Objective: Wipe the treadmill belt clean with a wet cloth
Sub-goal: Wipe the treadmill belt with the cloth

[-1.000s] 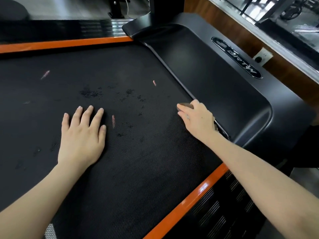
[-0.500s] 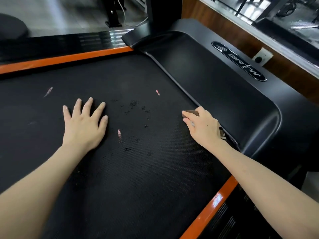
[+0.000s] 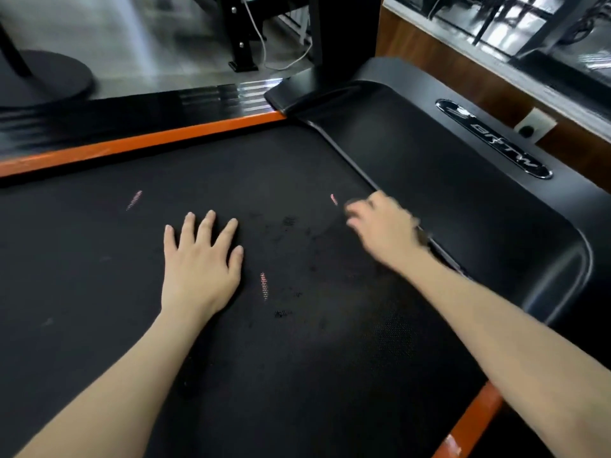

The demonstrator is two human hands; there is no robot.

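Observation:
The black treadmill belt (image 3: pixel 297 375) fills the view and carries dark wet specks (image 3: pixel 287 223) near its middle. My left hand (image 3: pixel 201 262) lies flat on the belt with its fingers spread. My right hand (image 3: pixel 383 233) is motion-blurred at the belt's right edge, beside the motor cover. It covers and grips a dark brownish cloth (image 3: pixel 353 203), of which only a bit shows past the fingertips.
The glossy black motor cover (image 3: pixel 463 200) rises along the belt's right side. Orange side rails run at the far edge (image 3: pixel 148 143) and the near right corner (image 3: pixel 472 421). A black upright post (image 3: pixel 344 34), cables, a round black base (image 3: pixel 43 77) and a wall outlet (image 3: pixel 532 125) lie beyond.
My right hand has slid with the cloth along the cover's edge toward the far side and is now blurred. My left hand has stayed flat in place. The view has tilted up.

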